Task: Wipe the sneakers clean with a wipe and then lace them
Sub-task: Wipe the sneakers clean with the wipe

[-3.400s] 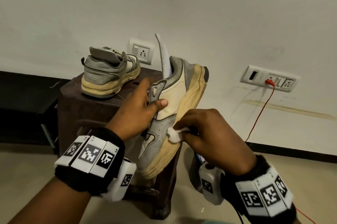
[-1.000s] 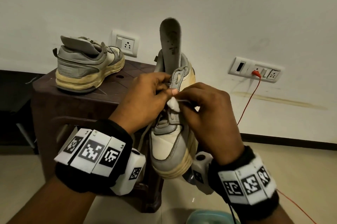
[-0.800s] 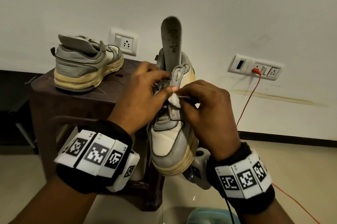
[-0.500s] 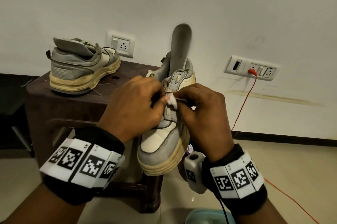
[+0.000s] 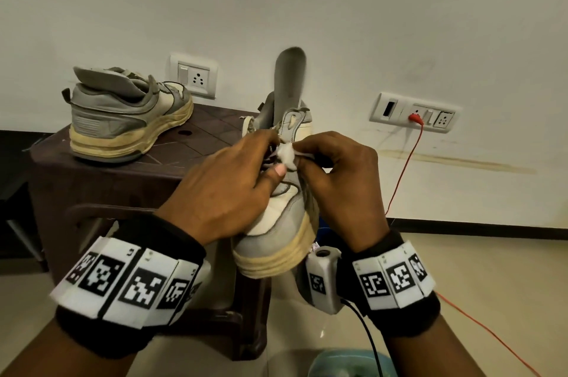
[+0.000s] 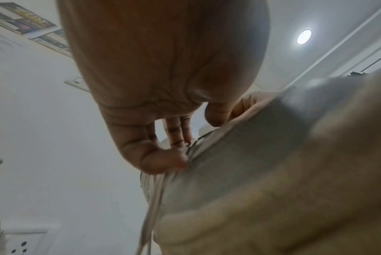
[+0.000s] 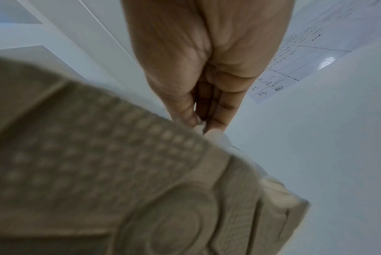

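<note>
A grey and cream sneaker (image 5: 276,232) is held toe-down in front of me, its grey tongue (image 5: 289,75) standing straight up. My left hand (image 5: 227,189) grips its upper from the left, thumb across the lace area; in the left wrist view the left hand (image 6: 170,141) curls onto the sneaker (image 6: 272,172). My right hand (image 5: 335,174) pinches a small white wipe (image 5: 285,155) against the eyelet strip below the tongue. In the right wrist view the right hand (image 7: 207,107) pinches the wipe (image 7: 215,136) above the sneaker's sole (image 7: 119,172). The second sneaker (image 5: 126,115) sits on the stool.
A dark brown plastic stool (image 5: 172,167) stands against the white wall. Two wall sockets (image 5: 193,75) (image 5: 415,114) are on the wall; a red cable (image 5: 402,167) hangs from the right one to the floor. A pale blue container (image 5: 347,364) sits at the bottom edge.
Earlier the wipe rubbed the sneaker's side sole; the sneaker has since been turned toe-down toward me. In the last second the wipe stays at the eyelet strip, and my left thumb has shifted lower.
</note>
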The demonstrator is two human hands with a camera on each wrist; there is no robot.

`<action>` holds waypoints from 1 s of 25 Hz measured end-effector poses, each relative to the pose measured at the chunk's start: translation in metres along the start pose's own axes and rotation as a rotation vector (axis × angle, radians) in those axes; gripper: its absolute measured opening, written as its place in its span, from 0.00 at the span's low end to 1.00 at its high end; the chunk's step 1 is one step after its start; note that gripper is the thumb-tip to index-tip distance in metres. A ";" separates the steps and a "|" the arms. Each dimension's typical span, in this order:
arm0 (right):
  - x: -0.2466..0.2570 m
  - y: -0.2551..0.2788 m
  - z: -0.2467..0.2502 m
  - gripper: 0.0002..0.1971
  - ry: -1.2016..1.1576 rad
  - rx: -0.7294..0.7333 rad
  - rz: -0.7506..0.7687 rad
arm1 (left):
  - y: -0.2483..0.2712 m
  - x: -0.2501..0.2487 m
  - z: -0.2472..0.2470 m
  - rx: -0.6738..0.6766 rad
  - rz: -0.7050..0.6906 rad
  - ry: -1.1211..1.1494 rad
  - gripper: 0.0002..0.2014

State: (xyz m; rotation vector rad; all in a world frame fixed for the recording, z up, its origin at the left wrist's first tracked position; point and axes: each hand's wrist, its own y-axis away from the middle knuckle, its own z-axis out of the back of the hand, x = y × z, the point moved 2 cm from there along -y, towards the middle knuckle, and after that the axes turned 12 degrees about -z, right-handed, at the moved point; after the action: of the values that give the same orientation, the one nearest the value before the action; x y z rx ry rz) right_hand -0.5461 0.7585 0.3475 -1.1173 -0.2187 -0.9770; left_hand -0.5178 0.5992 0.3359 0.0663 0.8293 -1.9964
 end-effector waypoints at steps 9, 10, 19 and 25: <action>0.041 0.028 -0.003 0.11 0.193 0.482 0.125 | 0.009 0.032 0.000 -0.039 0.124 0.039 0.07; 0.042 0.028 -0.006 0.10 0.210 0.436 0.131 | 0.011 0.035 0.001 -0.061 0.137 0.065 0.07; 0.029 0.013 -0.022 0.09 0.214 0.191 0.040 | 0.022 0.046 0.006 -0.214 0.279 0.232 0.10; 0.047 0.034 0.001 0.12 0.311 0.628 0.074 | 0.014 0.043 0.007 -0.271 0.329 0.282 0.05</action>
State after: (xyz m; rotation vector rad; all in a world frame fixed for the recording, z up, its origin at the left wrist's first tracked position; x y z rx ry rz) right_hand -0.4926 0.7367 0.3542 -0.3909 -0.2088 -0.9128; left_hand -0.5287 0.5584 0.3178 0.3125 1.1813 -1.5724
